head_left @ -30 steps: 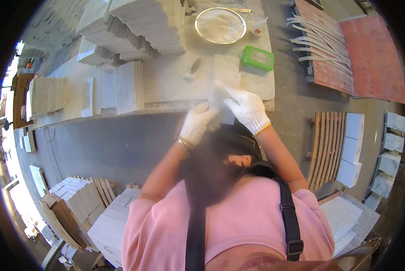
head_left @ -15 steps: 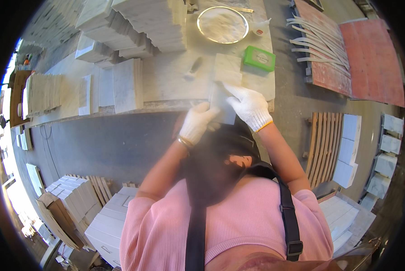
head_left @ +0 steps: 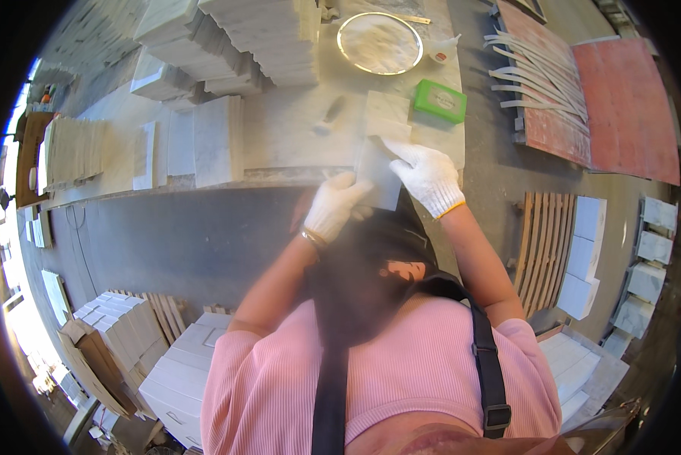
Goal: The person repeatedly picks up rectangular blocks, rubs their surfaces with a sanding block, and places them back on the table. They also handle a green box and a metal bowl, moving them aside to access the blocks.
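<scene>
A pale stone tile (head_left: 378,178) tilts over the table's near edge, in front of my body. My left hand (head_left: 334,203), in a white knit glove, is closed on the tile's left edge. On its far right side is my right hand (head_left: 430,178), gloved the same way. Its fingers pinch a thin, flat, dark-edged piece (head_left: 384,147) against the tile; haze blurs what kind of piece it is. Another pale tile (head_left: 388,112) lies flat on the table just beyond. A small dark-ended tool (head_left: 333,112), blurred, rests to the left of it.
Stacked stone tiles (head_left: 268,45) stand at the table's back left, with more upright tiles (head_left: 217,142) near the front edge. A round pan of white powder (head_left: 380,43) and a green box (head_left: 440,101) are at the back right. Pale strips (head_left: 534,72) lie on a red board beyond.
My right hand has shifted slightly to the right along the tile with the thin piece. My left hand keeps its hold, and the whole view has moved a little.
</scene>
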Demonstrator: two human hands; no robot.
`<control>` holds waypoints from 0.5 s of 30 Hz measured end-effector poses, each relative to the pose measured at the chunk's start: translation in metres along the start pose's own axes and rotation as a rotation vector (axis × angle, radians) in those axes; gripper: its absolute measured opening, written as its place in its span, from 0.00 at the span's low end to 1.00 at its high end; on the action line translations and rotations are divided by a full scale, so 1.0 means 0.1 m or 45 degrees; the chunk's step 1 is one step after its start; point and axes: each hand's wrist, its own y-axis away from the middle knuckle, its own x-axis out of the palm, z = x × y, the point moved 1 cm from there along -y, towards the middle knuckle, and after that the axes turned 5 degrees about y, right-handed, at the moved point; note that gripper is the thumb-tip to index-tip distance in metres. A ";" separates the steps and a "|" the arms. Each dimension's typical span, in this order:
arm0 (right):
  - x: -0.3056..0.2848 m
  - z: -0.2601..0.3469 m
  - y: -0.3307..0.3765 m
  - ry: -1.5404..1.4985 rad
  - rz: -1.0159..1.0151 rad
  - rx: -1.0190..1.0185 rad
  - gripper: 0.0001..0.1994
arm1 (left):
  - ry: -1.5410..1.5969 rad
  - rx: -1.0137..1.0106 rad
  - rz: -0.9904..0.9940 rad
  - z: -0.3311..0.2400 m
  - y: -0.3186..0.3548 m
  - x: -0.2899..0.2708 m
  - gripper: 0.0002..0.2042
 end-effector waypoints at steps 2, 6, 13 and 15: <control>-0.07 -0.07 0.05 -0.083 -0.021 0.034 0.19 | -0.004 -0.020 -0.009 0.01 -0.01 -0.01 0.15; 0.00 -0.03 0.02 -0.117 -0.026 0.068 0.18 | -0.036 -0.036 0.006 0.00 -0.02 -0.01 0.15; -0.04 0.02 -0.06 -0.079 0.055 -0.047 0.19 | -0.037 -0.012 -0.023 -0.02 0.01 0.01 0.15; -0.09 -0.08 -0.01 -0.131 0.007 -0.070 0.20 | -0.041 -0.002 -0.001 -0.02 0.01 0.00 0.16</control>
